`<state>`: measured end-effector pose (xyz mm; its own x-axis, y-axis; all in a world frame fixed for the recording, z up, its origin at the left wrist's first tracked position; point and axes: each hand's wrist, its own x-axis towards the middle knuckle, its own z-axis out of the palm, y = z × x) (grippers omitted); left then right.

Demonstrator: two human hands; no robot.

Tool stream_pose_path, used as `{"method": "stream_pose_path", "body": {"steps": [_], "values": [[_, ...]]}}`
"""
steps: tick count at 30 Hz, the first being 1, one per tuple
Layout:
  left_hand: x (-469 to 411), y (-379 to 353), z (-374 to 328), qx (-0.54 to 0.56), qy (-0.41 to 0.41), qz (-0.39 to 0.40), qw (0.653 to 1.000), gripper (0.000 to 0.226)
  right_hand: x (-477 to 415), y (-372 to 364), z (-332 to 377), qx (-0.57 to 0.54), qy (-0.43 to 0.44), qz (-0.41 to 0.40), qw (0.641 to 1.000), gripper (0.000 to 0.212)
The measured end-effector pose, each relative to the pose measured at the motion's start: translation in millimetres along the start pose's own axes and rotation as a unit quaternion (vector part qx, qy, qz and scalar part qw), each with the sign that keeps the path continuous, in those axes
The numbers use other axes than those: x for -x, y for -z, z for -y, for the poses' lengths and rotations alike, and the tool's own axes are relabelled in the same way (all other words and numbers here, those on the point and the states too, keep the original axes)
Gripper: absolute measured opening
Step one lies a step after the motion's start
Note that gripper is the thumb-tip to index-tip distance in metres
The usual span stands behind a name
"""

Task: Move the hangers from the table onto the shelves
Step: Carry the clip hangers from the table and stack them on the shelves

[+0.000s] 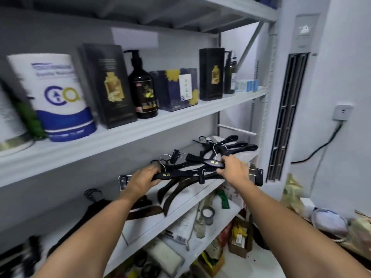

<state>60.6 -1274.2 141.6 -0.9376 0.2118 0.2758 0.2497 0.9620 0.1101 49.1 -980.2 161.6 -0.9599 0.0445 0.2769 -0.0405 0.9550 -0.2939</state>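
Both hands' fingers point(154, 182) pinch black hangers point(181, 174) above the shelf point(192, 195).

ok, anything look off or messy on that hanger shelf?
Yes. The black hangers on the middle shelf lie in a tangled pile, hooks pointing different ways. One clip hanger juts past the shelf's front edge near the right hand. The left hand grips the bundle too. No damage visible.

White-blue canister point(60, 97), black boxes point(109, 85), pump bottle point(143, 89) on upper shelf; air conditioner point(289, 109) right.
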Motion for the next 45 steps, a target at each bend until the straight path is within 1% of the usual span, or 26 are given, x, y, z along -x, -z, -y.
{"method": "stream_pose_path", "body": {"steps": [3, 7, 11, 18, 21, 24, 27, 32, 35, 45], "values": [[23.8, 6.6, 15.1, -0.014, 0.047, 0.014, 0.999, 0.036, -0.7, -15.0, 18.8, -0.007, 0.03, 0.024, 0.999, 0.02], [58.7, 16.2, 32.8, -0.038, 0.094, 0.007, 0.995, 0.038, 0.6, -28.3, 45.4, -0.015, 0.081, 0.045, 0.996, 0.018], [98.0, 25.9, 49.7, -0.057, 0.15, 0.006, 0.987, 0.037, 8.2, -39.2, 77.5, -0.034, 0.132, 0.06, 0.989, 0.036], [169.5, 38.2, 64.3, -0.076, 0.242, 0.011, 0.967, 0.039, 27.8, -53.4, 122.0, -0.047, 0.206, 0.091, 0.973, 0.036], [203.7, 44.7, 70.0, -0.079, 0.287, 0.008, 0.955, 0.035, 39.0, -58.0, 140.7, -0.066, 0.235, 0.112, 0.963, 0.038], [236.7, 52.6, 75.1, -0.08, 0.323, 0.009, 0.943, 0.033, 52.7, -62.2, 159.2, -0.053, 0.264, 0.12, 0.956, 0.04], [264.8, 61.0, 79.4, -0.086, 0.345, 0.01, 0.935, 0.03, 65.5, -65.9, 176.0, -0.049, 0.282, 0.135, 0.949, 0.039], [301.9, 72.5, 91.6, -0.092, 0.368, 0.012, 0.925, 0.034, 77.6, -67.3, 202.9, -0.057, 0.289, 0.158, 0.943, 0.043], [323.6, 78.2, 102.2, -0.093, 0.374, 0.011, 0.923, 0.034, 87.9, -71.9, 218.1, -0.064, 0.297, 0.166, 0.938, 0.04], [375.2, 88.1, 159.9, -0.108, 0.402, 0.01, 0.909, 0.038, 125.2, -94.5, 279.5, -0.093, 0.325, 0.155, 0.928, 0.039]]}}
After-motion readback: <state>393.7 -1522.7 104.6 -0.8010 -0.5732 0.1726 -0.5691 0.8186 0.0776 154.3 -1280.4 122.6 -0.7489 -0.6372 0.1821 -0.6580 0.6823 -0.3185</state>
